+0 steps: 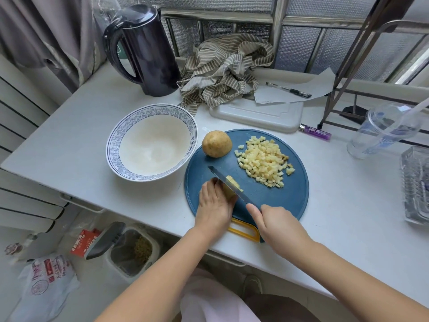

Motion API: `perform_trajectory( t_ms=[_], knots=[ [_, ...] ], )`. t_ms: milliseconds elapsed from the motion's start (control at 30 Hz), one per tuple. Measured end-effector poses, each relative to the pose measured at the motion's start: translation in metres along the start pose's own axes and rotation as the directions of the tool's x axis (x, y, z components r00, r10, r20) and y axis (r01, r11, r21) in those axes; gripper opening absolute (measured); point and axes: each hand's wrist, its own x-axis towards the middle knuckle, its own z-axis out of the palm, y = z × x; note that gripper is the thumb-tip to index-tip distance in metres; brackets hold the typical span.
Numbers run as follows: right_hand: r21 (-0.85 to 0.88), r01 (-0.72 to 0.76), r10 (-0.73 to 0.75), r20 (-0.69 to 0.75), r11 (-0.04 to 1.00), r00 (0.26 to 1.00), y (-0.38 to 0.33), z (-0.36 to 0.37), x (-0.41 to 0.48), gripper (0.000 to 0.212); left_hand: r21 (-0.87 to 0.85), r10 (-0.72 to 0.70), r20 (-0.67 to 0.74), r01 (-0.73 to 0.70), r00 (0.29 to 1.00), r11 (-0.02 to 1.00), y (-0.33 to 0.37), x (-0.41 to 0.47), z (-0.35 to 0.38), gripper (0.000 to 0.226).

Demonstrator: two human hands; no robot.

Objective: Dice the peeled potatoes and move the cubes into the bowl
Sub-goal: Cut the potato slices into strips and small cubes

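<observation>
A round blue cutting board (287, 198) lies in front of me on the white table. My left hand (214, 203) holds down a potato piece (232, 185) at the board's near left, fingers curled over it. My right hand (277, 223) grips the handle of a knife (228, 183), its blade set across that piece. A heap of several potato cubes (264, 161) lies on the board's right half. A potato half (217, 144) rests at the board's far left edge. Left of the board stands a white bowl (116, 140) with a blue patterned rim, nothing in it.
A dark kettle (146, 52) and a striped cloth (225, 68) sit at the back. A white board (257, 115), paper with a pen (289, 89), a purple lighter (315, 132), a plastic cup (383, 131) and a glass tray (416, 184) stand to the right. A bin (125, 247) is on the floor.
</observation>
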Motion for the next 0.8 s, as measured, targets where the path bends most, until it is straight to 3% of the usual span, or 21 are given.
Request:
perform_trajectory(
  t_ms=[67, 433, 633, 800],
  knots=[
    [-0.026, -0.001, 0.000, -0.019, 1.000, 1.000, -0.001, 0.005, -0.001, 0.057, -0.019, -0.006, 0.018, 0.006, 1.000, 1.000, 0.000, 0.000, 0.000, 0.063],
    [0.171, -0.009, 0.009, 0.003, 0.985, 1.000, 0.008, -0.003, -0.005, 0.057, -0.024, -0.009, -0.015, 0.009, 1.000, 1.000, 0.004, 0.002, -0.002, 0.055],
    [0.220, -0.001, -0.009, 0.046, 0.976, 0.999, 0.006, -0.009, -0.005, 0.058, -0.034, 0.013, -0.070, -0.015, 0.997, 0.999, 0.001, 0.002, 0.002, 0.045],
    [0.303, -0.091, 0.051, 0.139, 0.949, 0.989, 0.006, -0.018, 0.000, 0.060, -0.027, 0.028, -0.087, -0.030, 0.996, 0.999, 0.000, 0.003, 0.002, 0.044]
  ],
)
